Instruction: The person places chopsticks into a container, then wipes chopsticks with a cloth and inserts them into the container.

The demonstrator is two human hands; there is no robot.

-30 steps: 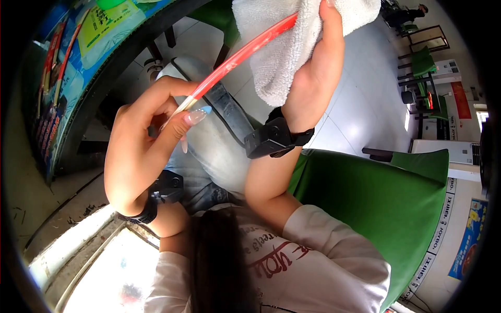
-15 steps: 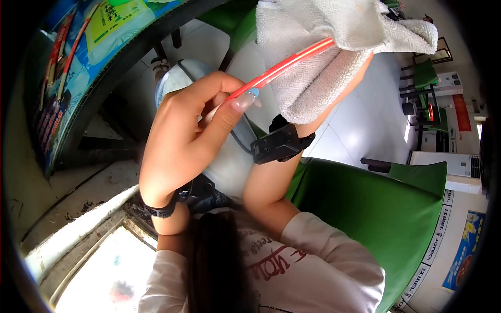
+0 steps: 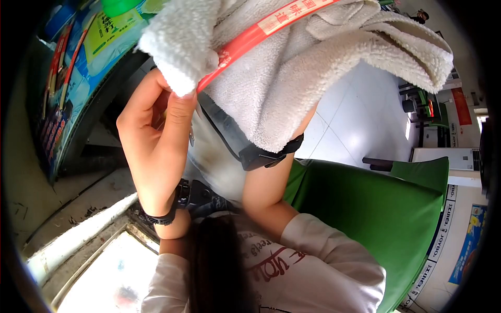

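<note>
My left hand is closed, with thumb and fingers pinching the lower end of a long red chopstick printed with characters. The chopstick runs up to the right across a white terry towel and leaves the top of the view. One towel corner hangs over the chopstick by my left fingertips. The towel is draped in folds over my right hand, whose fingers are hidden behind it. Only the right forearm shows below, with a black device strapped at the wrist.
At the upper left stands a table with several red-ended chopsticks and a yellow-green labelled packet. A green-covered chair is at my right. A white pipe runs at lower left. Tiled floor lies beyond.
My left hand has shifted left with its end of the chopstick. The towel has come closer and spread left, now also overlapping the chopstick near my left fingers.
</note>
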